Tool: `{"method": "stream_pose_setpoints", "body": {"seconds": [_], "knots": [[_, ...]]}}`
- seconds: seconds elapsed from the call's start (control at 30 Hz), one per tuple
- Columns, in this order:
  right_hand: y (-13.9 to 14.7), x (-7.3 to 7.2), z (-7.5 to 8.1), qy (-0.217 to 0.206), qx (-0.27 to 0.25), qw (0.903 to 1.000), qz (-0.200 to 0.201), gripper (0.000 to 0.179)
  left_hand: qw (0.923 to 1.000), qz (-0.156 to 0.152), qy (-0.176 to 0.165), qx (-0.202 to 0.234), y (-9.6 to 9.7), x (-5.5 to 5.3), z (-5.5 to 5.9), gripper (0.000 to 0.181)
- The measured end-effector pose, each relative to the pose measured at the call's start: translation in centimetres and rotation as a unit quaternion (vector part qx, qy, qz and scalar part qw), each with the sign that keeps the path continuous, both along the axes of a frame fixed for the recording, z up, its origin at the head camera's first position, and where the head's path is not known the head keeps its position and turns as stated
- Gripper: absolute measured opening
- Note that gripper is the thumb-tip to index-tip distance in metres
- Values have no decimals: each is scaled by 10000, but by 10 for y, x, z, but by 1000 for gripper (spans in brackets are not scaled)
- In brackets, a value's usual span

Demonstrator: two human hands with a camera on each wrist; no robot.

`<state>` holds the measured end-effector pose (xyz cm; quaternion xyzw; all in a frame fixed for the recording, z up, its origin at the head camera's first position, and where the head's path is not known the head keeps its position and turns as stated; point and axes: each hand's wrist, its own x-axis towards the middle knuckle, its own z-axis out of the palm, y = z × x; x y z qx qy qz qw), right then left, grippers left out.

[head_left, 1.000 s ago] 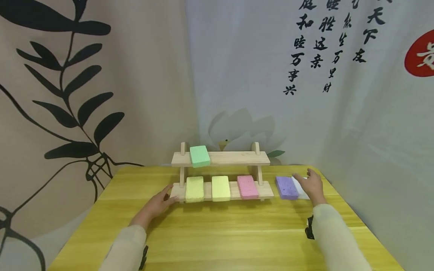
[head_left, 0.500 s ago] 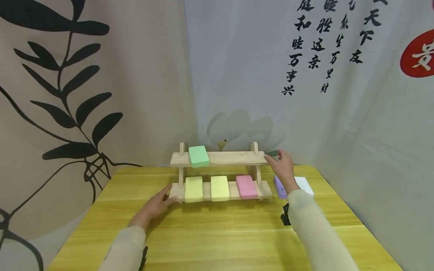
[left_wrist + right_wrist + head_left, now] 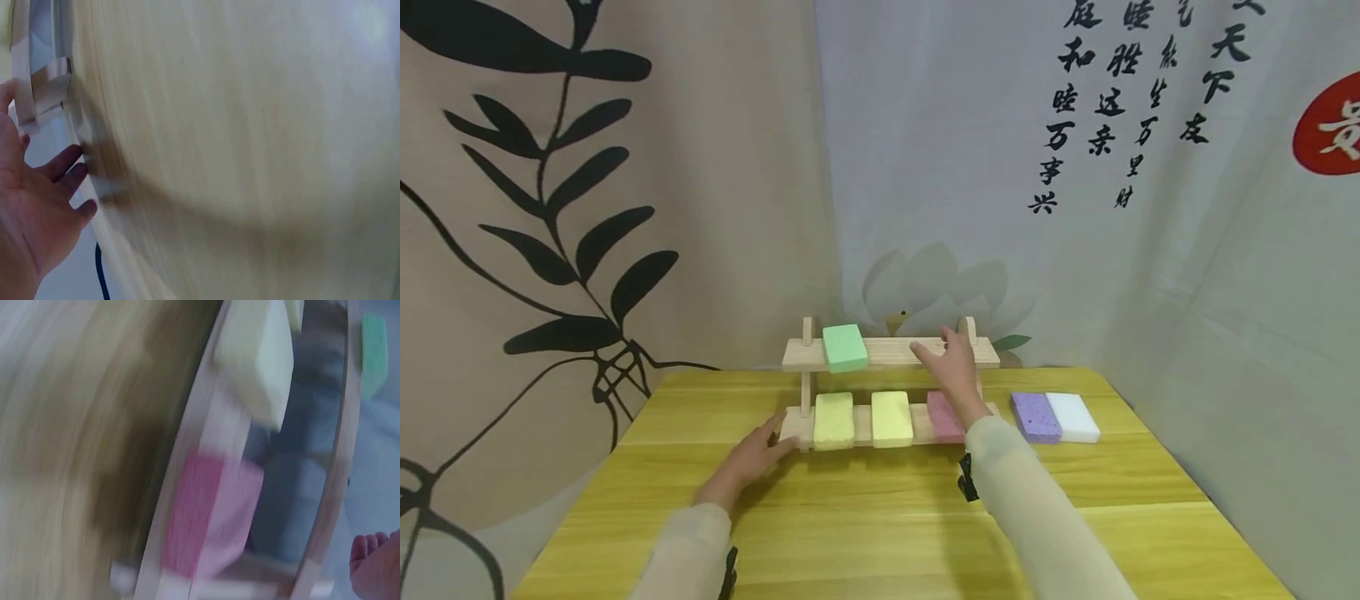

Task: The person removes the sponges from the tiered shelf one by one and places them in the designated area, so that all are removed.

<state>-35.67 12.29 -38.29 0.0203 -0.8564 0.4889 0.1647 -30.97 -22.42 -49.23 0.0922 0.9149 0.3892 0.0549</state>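
A two-tier wooden rack (image 3: 895, 354) stands at the back of the table. My left hand (image 3: 750, 463) holds the left end of its lower shelf, thumb at the front and fingers behind; in the left wrist view the other fingers (image 3: 65, 164) hang loose. My right hand (image 3: 957, 371), empty with thumb and fingers apart, reaches over the upper shelf's right half. A green sponge (image 3: 846, 348) lies on the upper shelf's left. On the lower shelf are two yellow sponges (image 3: 834, 422) and a pink sponge (image 3: 215, 515), the pink one partly hidden by my right hand in the head view.
Right of the rack, a purple sponge (image 3: 1037, 417) and a white sponge (image 3: 1073, 417) lie side by side on the wooden table (image 3: 850, 525). A printed cloth backdrop (image 3: 745, 183) hangs close behind the rack.
My right hand has moved left from above the purple and white sponges, past the rack's right end, to over the upper shelf. The left hand stays at the lower shelf's left end.
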Motion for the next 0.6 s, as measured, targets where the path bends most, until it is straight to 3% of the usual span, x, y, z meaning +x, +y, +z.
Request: {"method": "stream_pose_setpoints", "body": {"seconds": [0.37,0.6], "knots": [[-95,4,-17,60,398,9988,-284,89,9990,320,14,303,15,3,-3,86],[-131,1,-25,129,289,9981,-530,94,9985,415,-103,336,13,6,-2,85]]}}
